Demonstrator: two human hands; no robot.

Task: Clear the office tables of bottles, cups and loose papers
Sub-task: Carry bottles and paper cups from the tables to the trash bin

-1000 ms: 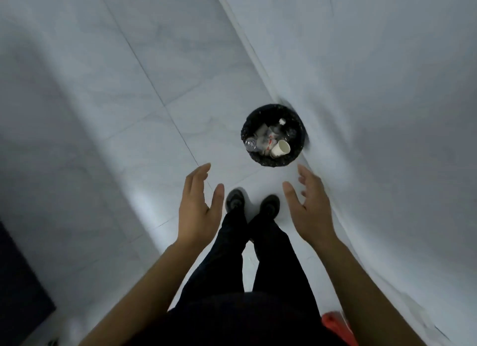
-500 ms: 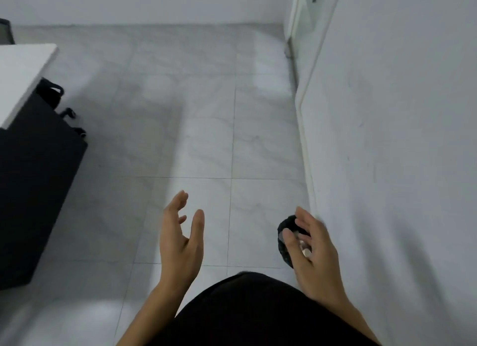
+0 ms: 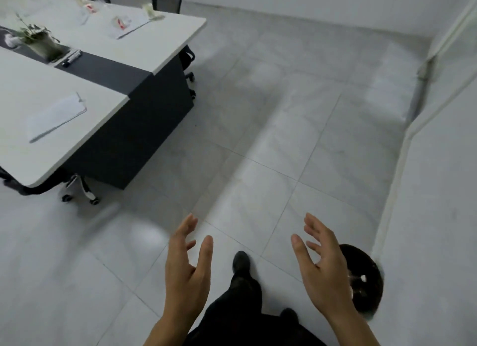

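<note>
Head view: both hands hang empty in front of the body, the left hand and the right hand each with fingers spread and loosely curled, palms turned toward one another and gripping nothing. Just behind and below the right hand, against the wall, sits a black bin with pale rubbish inside — too dim to name piece by piece. What is left of the job lies well ahead and to the left of the hands, on the white counter: a sheet of loose paper on the near top, and on the far top more paper with small red-marked items that look like cups or bottles, though blur keeps me from saying which. A potted plant and markers stand in the dark middle strip and probably should stay. The risks ahead, as I judge them: a foot catching the bin so near the right side, a hurried armful dropping a cup — or the plant being swept along with the papers.
</note>
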